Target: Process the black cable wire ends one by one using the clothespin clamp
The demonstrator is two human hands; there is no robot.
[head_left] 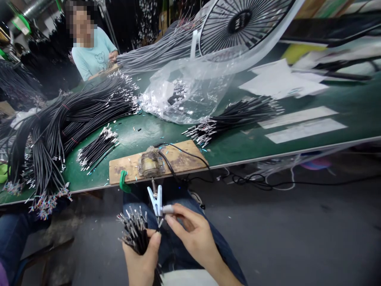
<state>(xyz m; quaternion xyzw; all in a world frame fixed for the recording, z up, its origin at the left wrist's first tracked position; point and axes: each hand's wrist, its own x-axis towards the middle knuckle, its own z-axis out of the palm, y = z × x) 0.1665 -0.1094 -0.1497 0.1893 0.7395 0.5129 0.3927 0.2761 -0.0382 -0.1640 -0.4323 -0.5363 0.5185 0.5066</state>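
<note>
My left hand (143, 260) is closed around a bundle of short black cables (135, 234), their stripped silvery ends pointing up. One cable end (160, 223) stands apart from the bundle, by my left thumb. A light blue clothespin (156, 201) sits on the metal shaft of a small motor (151, 163), with its lower end just above that cable end. My right hand (193, 230) is bent into a pinch beside the clothespin, a pale cover on one fingertip. Whatever lies between its fingertips is too small to make out.
The motor is on a wooden board (187, 153) with a green clamp (123, 182) at the edge of the green table (232, 155). Black cable bundles (98, 147), a clear plastic bag (193, 99) and a fan (241, 24) lie beyond. Another person (92, 51) sits across.
</note>
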